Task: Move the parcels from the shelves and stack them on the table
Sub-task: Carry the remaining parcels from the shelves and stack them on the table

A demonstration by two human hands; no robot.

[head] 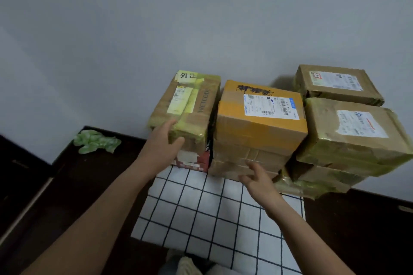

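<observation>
Reaching over the checked cloth (212, 212) on the dark tabletop (89, 185), both hands are spread and hold nothing. The left hand (164, 140) rests against the near corner of the yellow-taped parcel (192, 107). The right hand (257, 177) hovers just before the stack under the orange parcel (259, 123). More parcels (353, 138) are stacked at right of frame.

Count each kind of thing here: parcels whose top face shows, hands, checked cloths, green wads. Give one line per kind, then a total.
Parcels with top showing: 4 (left parcel, orange parcel, back parcel, right parcel)
Hands: 2 (left hand, right hand)
Checked cloth: 1
Green wad: 1
Total: 8
</observation>
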